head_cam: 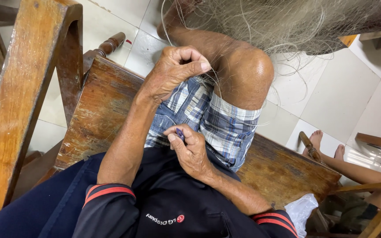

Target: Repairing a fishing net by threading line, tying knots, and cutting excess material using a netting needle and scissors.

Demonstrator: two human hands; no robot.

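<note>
Mid net-mending, by the look. L hand (173,72) fisted, pinching net (287,22) strands above knee (243,75). R hand (190,147) at lap, gripping small dark needle (180,133) btwn thumb + fingers. Next likely needs strand held taut, needle passed thru mesh.

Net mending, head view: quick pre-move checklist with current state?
1. Left hand pinching the net strands: ok, fist closed with thumb against the fingers, fine lines running up to the net.
2. Right hand holding the needle: ok, small blue tool gripped between thumb and fingers.
3. Line from needle to net: cannot tell, too thin to see.
4. Net supported: ok, it drapes over the raised knee.
5. Loose strands clear of both hands: not ok, stray lines hang around the left hand and knee.
6. Seat stable: ok, the person sits on a wooden bench.
</note>
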